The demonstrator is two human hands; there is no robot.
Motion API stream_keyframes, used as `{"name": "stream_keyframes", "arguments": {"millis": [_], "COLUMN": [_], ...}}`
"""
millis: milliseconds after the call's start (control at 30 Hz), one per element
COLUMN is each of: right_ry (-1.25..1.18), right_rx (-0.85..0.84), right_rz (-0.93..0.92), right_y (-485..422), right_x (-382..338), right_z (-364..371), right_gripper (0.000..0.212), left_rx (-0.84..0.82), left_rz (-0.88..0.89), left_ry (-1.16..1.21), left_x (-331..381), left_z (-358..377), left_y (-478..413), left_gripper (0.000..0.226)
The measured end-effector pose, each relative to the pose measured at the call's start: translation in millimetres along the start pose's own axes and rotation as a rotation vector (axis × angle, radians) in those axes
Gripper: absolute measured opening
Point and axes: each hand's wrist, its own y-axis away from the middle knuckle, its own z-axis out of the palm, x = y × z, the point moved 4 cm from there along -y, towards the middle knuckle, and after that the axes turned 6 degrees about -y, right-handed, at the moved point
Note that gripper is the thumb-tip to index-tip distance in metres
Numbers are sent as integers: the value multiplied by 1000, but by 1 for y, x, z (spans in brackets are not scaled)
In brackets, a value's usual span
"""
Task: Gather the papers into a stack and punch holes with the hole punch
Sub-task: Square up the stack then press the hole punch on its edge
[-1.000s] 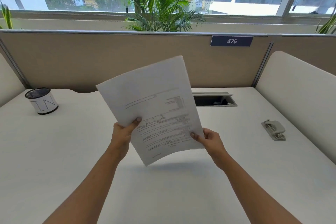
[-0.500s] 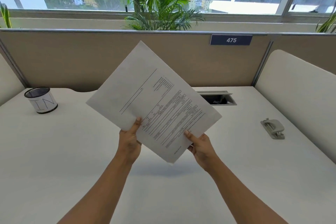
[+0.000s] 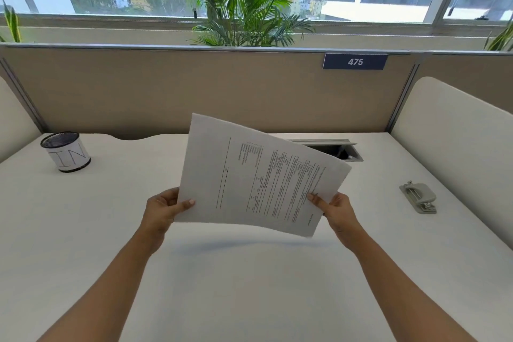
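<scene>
Far left, towards the back of the white desk top (image 3: 249, 286): black mesh pen cup w/ a white band marked "IN" (image 3: 65, 151), well apart from everything else.

Centre-left: left hand (image 3: 163, 209) pinches the lower-left edge of the white printed paper sheets (image 3: 249, 175), thumb on the printed face, fingers behind. The sheets hang in the air over the desk middle, touching only the hands, turned sideways so the text lines run up & down. Looks like more than one sheet, edges approx flush; can't tell the count.

Right hand (image 3: 336, 211) grips the lower-right edge, thumb in front, fingers curled behind.

Behind the sheets' upper-right corner: grey cable hatch w/ lid raised (image 3: 327, 142).

Far right, near the side panel: grey metal hole punch (image 3: 419, 197) lying on the desk, untouched, well apart from the papers.

Step, as I read it: gathering is done or nearly so, and the stack is being squared in hand. Punching isn't begun. Next move prob. calls for tapping an edge on the desk to align, then freeing one hand to reach for the punch & feeding one edge fully into its slot, centred, w/o sheets slipping.
</scene>
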Motion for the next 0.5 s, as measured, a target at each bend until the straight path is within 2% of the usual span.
{"name": "stream_keyframes", "arguments": {"millis": [100, 233, 500], "right_ry": [106, 136, 162], "right_rx": [-28, -24, -18], "right_rz": [20, 20, 33], "right_y": [1, -1, 0], "right_x": [0, 1, 4], "right_z": [3, 5, 7], "right_gripper": [13, 12, 16], "left_rx": [-83, -65, -39], "left_rz": [-44, -42, -29], "left_ry": [-130, -152, -154], "left_x": [-7, -12, -14], "left_z": [1, 0, -1], "left_y": [1, -1, -1], "left_gripper": [21, 14, 21]}}
